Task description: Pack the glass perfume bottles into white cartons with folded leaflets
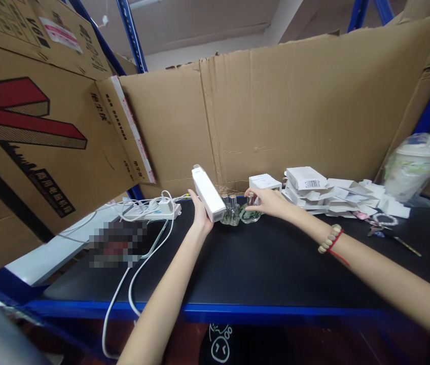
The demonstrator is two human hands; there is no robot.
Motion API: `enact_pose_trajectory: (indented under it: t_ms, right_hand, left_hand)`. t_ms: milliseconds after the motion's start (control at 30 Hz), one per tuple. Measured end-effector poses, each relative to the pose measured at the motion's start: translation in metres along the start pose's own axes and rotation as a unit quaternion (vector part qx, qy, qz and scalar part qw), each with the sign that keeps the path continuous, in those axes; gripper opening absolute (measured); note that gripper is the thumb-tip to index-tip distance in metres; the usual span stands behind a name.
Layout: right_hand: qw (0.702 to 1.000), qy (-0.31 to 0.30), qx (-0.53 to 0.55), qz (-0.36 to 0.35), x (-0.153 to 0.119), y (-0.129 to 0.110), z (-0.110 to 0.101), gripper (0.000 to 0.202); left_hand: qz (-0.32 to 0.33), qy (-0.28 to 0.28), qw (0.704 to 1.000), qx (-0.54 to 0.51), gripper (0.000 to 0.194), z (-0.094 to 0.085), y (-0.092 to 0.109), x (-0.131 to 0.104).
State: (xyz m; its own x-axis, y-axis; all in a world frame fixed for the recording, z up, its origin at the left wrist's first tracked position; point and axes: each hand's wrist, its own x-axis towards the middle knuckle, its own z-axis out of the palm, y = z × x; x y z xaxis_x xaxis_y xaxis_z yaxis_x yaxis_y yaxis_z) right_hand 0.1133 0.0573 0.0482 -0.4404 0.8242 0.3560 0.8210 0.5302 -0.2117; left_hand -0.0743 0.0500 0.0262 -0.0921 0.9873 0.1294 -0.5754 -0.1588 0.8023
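My left hand (pixel 201 217) grips a narrow white carton (pixel 208 193), tilted, with a flap standing up at its far end. To its right, my right hand (pixel 266 202) has its fingers closed around the silver cap of a small clear glass bottle (pixel 251 215) with green in it. The bottle's base is on or just above the black surface; I cannot tell which. Between the hands, more glass bottles (pixel 230 213) with silver caps stand close together. Behind my right hand sits a white box (pixel 263 181), partly hidden by it.
A pile of white cartons (pixel 314 190) lies at the back right, near a bagged cup (pixel 420 165) and some keys (pixel 380 228). On the left are a power strip (pixel 154 208), loose white cables (pixel 132 289) and a partly blurred phone (pixel 123 243). Cardboard (pixel 294 101) walls the back.
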Motion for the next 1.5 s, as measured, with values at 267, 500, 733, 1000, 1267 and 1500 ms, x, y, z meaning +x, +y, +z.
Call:
enact_pose_trajectory:
  t_ms: [267,500,733,1000,1267,1500]
  right_hand:
    - [0.999,-0.003,0.039,-0.012,-0.021,0.004,0.011,0.035]
    - [0.999,-0.012,0.05,0.001,-0.058,0.014,-0.012,0.028]
    - [0.987,-0.12,0.083,-0.062,-0.09,-0.004,-0.062,0.02]
    - [0.976,0.159,0.125,-0.087,-0.069,-0.017,-0.071,0.025]
    - [0.977,0.157,0.026,-0.14,-0.059,-0.021,-0.054,0.016]
    - [0.978,0.153,-0.006,-0.142,-0.049,-0.021,-0.056,0.021]
  left_hand:
    - [0.178,0.103,0.967,0.152,0.058,0.01,-0.012,-0.007]
    - [0.266,0.071,0.924,0.266,0.043,0.018,-0.024,-0.025]
    - [0.244,-0.053,0.894,0.372,0.045,0.022,-0.039,-0.04]
    - [0.209,-0.172,0.885,0.379,0.047,0.02,-0.06,-0.044]
    - [0.209,-0.171,0.883,0.385,0.048,0.019,-0.063,-0.042]
    - [0.209,-0.168,0.87,0.414,0.054,0.016,-0.064,-0.04]
